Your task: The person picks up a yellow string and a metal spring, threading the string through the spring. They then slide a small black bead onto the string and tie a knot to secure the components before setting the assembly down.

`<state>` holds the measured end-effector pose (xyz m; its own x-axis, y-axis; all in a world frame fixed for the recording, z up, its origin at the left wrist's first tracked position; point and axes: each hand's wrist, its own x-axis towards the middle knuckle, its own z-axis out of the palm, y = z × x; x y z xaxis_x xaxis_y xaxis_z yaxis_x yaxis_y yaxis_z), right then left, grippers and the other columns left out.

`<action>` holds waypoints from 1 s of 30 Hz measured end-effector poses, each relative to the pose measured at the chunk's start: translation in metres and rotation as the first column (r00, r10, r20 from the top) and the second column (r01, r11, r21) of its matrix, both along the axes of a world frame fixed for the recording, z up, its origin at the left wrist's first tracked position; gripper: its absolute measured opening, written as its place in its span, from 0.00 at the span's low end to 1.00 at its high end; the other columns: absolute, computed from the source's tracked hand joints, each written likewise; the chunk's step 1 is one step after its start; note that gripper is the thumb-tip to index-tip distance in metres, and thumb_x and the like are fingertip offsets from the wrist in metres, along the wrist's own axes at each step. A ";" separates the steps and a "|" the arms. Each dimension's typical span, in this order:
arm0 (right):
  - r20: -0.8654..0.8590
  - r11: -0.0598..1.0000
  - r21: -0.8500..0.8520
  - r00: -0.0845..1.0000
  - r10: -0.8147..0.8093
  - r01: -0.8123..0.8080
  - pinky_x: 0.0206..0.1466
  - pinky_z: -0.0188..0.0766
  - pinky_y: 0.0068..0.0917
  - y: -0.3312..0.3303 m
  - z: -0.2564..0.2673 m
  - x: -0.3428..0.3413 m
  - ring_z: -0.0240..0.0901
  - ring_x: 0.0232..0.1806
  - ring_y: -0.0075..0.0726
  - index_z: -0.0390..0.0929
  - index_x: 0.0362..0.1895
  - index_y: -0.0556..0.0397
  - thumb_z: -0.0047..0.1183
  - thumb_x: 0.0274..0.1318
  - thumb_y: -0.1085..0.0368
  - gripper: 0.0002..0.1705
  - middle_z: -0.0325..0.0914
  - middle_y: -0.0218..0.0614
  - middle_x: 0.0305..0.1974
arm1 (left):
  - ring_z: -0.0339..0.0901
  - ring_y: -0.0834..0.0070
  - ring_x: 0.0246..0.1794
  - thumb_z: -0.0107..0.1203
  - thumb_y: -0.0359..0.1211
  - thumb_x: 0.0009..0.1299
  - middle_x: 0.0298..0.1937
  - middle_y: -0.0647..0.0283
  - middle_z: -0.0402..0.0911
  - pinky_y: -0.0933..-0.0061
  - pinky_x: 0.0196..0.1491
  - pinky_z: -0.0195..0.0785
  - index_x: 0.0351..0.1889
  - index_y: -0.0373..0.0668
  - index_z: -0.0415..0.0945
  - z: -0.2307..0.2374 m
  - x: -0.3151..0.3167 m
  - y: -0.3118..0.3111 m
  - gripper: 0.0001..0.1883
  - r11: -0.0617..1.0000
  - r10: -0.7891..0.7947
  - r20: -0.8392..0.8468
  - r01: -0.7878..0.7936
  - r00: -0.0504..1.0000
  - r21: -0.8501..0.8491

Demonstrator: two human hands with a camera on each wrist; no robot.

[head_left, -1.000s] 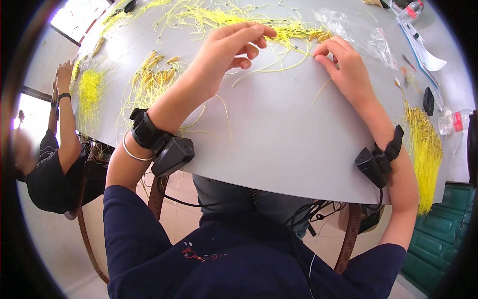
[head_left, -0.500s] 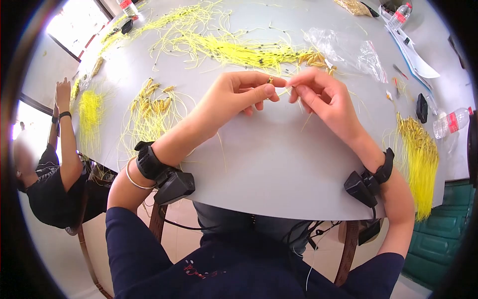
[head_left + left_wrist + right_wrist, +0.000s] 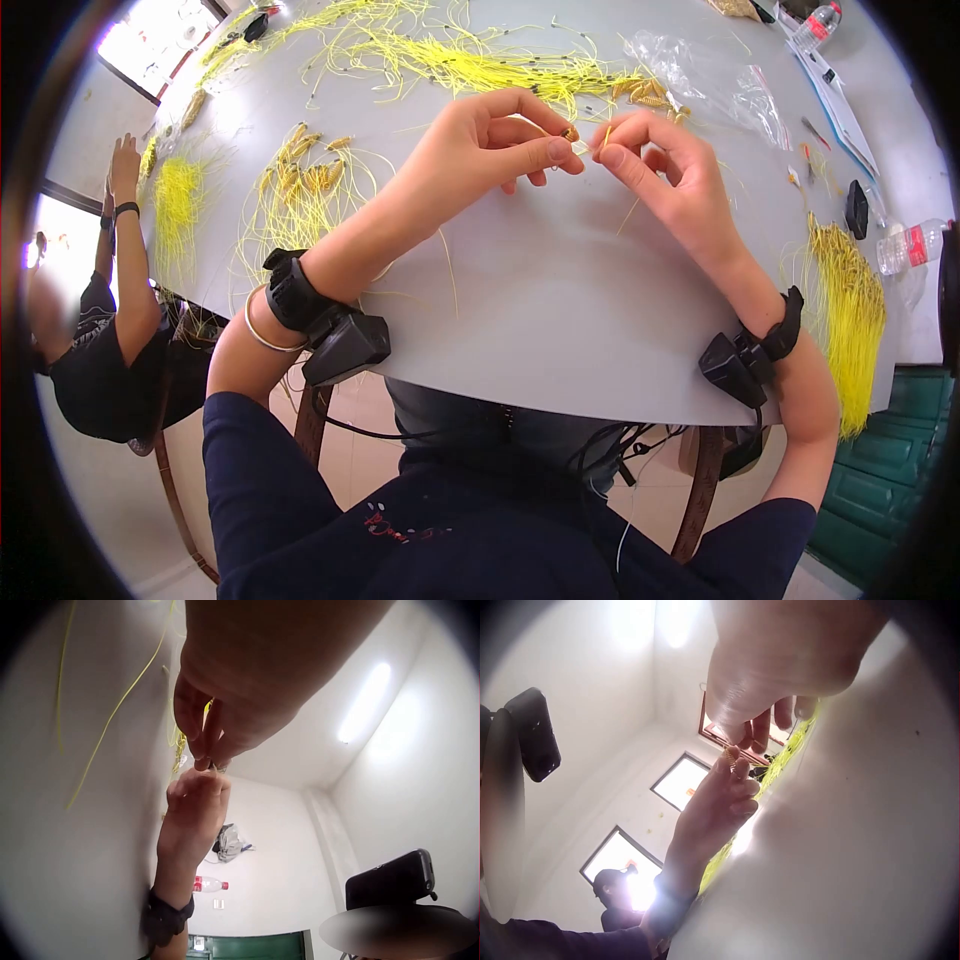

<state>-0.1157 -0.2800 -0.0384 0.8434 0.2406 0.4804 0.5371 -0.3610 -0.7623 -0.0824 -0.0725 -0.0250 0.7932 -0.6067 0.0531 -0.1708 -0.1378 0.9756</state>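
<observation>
Above the grey table, my left hand (image 3: 485, 145) pinches a small golden coil (image 3: 733, 756) between thumb and forefinger; it looks like a little spring. Close beside it, my right hand (image 3: 668, 170) pinches a thin yellow line (image 3: 608, 137) with thumb and forefinger. The two sets of fingertips almost meet in the head view. In the left wrist view the fingers overlap and hide most of the coil. Past the hands lies a long bundle of yellow lines (image 3: 480, 62), with golden coils (image 3: 645, 92) at its right end.
A looser pile of coils and lines (image 3: 305, 180) lies left, a combed yellow bundle (image 3: 845, 320) at the right edge. A clear plastic bag (image 3: 690, 75), a black object (image 3: 857, 210) and bottles (image 3: 912, 245) are on the right. Another person (image 3: 110, 330) sits at left.
My hands came together from apart, the right hand leaving the coils at the bundle's end. Since half a second ago they stay close, the right now pinching a line beside the coil.
</observation>
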 end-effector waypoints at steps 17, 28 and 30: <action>0.002 0.992 -0.121 1.000 0.030 -0.029 0.18 0.52 0.15 0.006 0.001 -0.007 0.55 0.16 0.15 0.75 0.30 0.54 0.55 0.52 0.68 0.04 0.69 0.26 0.18 | 0.69 0.86 0.28 0.51 0.38 0.67 0.31 0.66 0.80 0.86 0.30 0.60 0.43 0.39 0.78 -0.003 0.000 0.001 0.14 1.000 -0.002 0.023 0.002 1.000 0.022; 0.001 0.994 -0.105 1.000 -0.012 0.012 0.17 0.52 0.16 0.007 -0.001 -0.006 0.56 0.15 0.15 0.76 0.29 0.54 0.55 0.52 0.67 0.04 0.71 0.25 0.18 | 0.69 0.87 0.27 0.49 0.39 0.68 0.31 0.67 0.80 0.86 0.30 0.61 0.42 0.39 0.76 -0.004 -0.001 -0.001 0.14 0.999 -0.019 0.010 0.019 1.000 0.028; 0.002 0.994 -0.109 1.000 -0.014 0.014 0.18 0.53 0.16 0.007 -0.001 -0.007 0.56 0.15 0.15 0.76 0.29 0.54 0.55 0.52 0.67 0.04 0.71 0.25 0.18 | 0.69 0.87 0.27 0.49 0.39 0.68 0.31 0.67 0.80 0.87 0.30 0.60 0.42 0.39 0.76 -0.004 0.000 0.000 0.14 0.999 -0.016 0.010 0.016 1.000 0.029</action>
<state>-0.1228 -0.2729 -0.0389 0.8465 0.2799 0.4528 0.5323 -0.4491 -0.7176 -0.0825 -0.0729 -0.0289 0.7830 -0.6206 0.0430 -0.1828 -0.1634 0.9695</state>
